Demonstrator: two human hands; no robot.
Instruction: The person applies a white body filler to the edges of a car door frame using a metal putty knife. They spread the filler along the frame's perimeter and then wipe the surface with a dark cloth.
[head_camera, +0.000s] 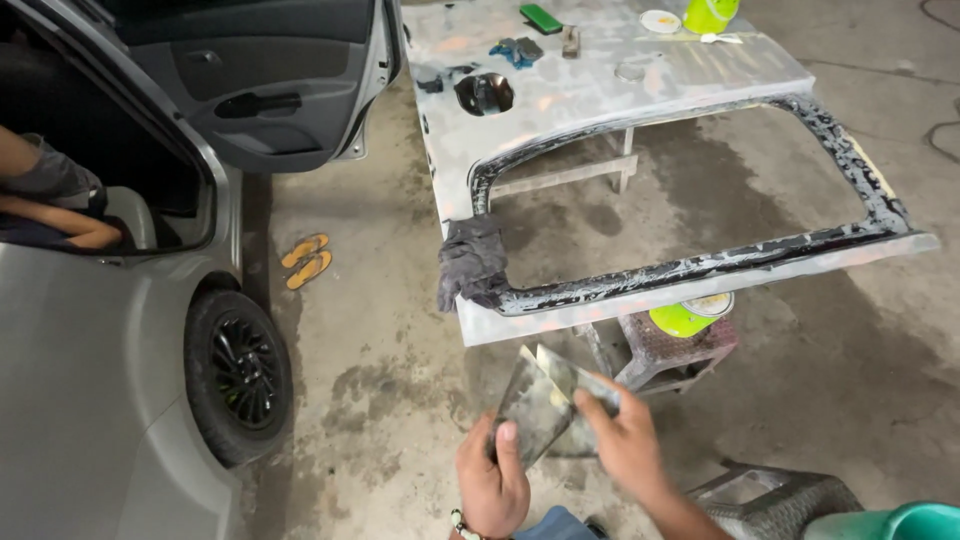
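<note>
Low in front of you, your left hand (492, 480) holds a flat metal scraper blade (533, 412) with your thumb pressed on its face, so the blade stays steady and tilted up. Your right hand (625, 440) pinches a second flat blade (585, 385) by its edge, and the two blades cross and touch, as if you rub one on the other. Both sit up in the air, above the floor (380, 330), close to you where you can see them well. Just ahead lies a big grey car panel (590, 85) resting flat on a wooden stand (560, 178), so its top is easy to reach. A dark rag (470, 262) hangs over its near corner. Small tools and a yellow-green tub (708, 14) sit at the far end, out of the way. Another tub (690, 316) rests on a stool (670, 350) under the panel. Beside you on the left stands a grey car (90, 350) with its door (260, 80) open.
</note>
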